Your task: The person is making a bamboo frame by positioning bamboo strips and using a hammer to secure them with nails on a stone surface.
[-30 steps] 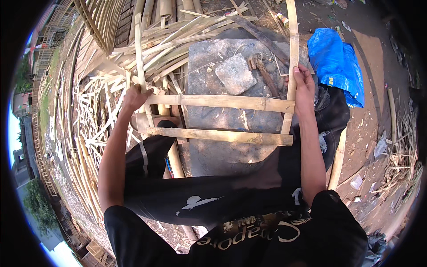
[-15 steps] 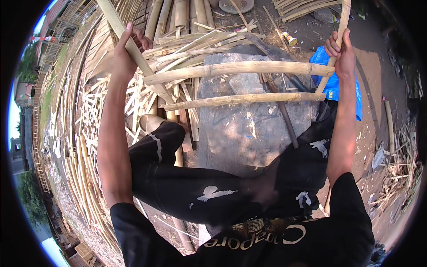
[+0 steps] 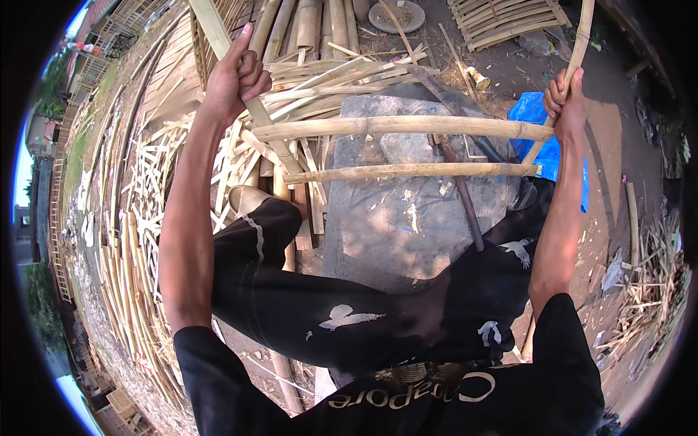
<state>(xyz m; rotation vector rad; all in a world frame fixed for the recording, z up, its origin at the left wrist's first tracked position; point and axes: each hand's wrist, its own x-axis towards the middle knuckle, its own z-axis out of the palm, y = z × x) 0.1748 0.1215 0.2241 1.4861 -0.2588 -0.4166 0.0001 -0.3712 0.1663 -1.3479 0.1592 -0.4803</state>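
A bamboo frame is held over my lap, with a flat split-bamboo rail on the left and another rail on the right. Two bamboo crosspieces join them, an upper slat and a thinner lower slat. My left hand is wrapped round the left rail with its thumb stretched up along it. Gripping the right rail just above the upper slat is my right hand. The frame's far ends run out of the picture.
Beneath the frame lies a worn grey slab with a dark bar across it. Split bamboo strips pile up beyond and to the left. A blue plastic bag lies at right. A slatted bamboo panel rests at the back.
The frame and both hands have shifted slightly right and nearer to me. My left fingers, looser before, are now curled closed around the left rail.
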